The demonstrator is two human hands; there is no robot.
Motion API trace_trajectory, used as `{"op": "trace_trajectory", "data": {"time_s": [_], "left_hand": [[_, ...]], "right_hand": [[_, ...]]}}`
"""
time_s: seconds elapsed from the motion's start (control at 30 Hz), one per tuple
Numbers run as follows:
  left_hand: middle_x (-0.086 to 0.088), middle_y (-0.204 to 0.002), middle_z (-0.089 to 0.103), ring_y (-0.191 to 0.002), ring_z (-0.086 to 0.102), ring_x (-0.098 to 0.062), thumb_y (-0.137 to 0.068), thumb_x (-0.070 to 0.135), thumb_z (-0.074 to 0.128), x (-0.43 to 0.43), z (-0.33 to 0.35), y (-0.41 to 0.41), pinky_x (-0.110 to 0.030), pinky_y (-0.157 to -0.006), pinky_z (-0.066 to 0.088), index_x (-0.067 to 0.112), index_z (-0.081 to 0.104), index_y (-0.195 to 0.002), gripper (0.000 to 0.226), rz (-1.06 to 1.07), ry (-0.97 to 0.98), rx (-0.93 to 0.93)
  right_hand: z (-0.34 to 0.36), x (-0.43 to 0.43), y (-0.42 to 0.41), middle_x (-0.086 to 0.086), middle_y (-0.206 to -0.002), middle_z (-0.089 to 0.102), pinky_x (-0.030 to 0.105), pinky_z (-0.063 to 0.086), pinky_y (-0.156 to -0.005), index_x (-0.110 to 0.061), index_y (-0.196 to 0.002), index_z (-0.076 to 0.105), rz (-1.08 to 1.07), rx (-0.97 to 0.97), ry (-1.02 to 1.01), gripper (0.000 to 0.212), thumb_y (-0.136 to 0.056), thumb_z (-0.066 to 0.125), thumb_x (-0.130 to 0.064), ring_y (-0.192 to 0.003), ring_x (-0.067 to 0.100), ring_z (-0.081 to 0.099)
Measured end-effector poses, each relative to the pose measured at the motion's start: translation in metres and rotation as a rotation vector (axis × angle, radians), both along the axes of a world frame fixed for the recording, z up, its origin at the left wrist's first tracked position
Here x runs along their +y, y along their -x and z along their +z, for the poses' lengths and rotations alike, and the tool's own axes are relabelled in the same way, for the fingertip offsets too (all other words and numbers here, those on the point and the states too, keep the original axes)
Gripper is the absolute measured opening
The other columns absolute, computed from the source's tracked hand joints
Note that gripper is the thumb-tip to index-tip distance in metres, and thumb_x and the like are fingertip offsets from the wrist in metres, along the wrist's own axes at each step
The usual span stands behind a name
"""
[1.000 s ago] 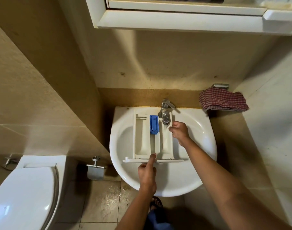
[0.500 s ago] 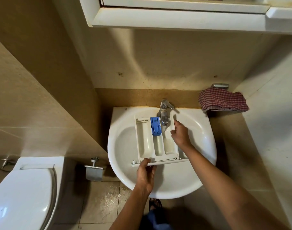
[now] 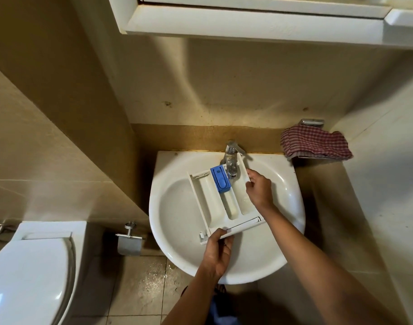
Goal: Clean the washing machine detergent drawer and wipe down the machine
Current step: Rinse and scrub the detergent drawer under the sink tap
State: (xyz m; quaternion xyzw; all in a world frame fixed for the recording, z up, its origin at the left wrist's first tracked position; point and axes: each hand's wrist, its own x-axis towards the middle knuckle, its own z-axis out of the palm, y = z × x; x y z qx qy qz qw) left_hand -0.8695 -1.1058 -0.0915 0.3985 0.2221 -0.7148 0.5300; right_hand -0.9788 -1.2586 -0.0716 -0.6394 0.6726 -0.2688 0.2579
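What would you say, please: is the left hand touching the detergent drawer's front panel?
Touching. The head view shows the left hand pinching the front panel of the detergent drawer between thumb and fingers, with no gap.

Small bathroom, warm light. Beige tiled walls (image 3: 60,118). White cabinet (image 3: 247,22) overhead, casting a shadow on the back wall. White sink (image 3: 292,184) against that wall. Toilet (image 3: 29,273) lower left, metal paper holder (image 3: 129,242) between them. Floor tiles (image 3: 142,289) look wet.
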Motion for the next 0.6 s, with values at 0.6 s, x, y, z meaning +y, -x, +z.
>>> {"op": "trace_trajectory", "data": {"time_s": [0.6], "left_hand": [[-0.011,-0.092,0.073,-0.079,0.071,-0.019,-0.042,0.021,0.076,0.018,0.023,-0.018,-0.023,-0.061,0.056,-0.008,0.066,-0.107,0.073,0.017,-0.053,-0.394]], "right_hand": [[-0.031,0.030,0.002,0.007,-0.110,0.064,0.034,0.047,-0.095,-0.007,-0.108,0.067,0.375,0.251,0.182,0.033,-0.078,0.058,0.003,-0.110,0.021,0.051]]}}
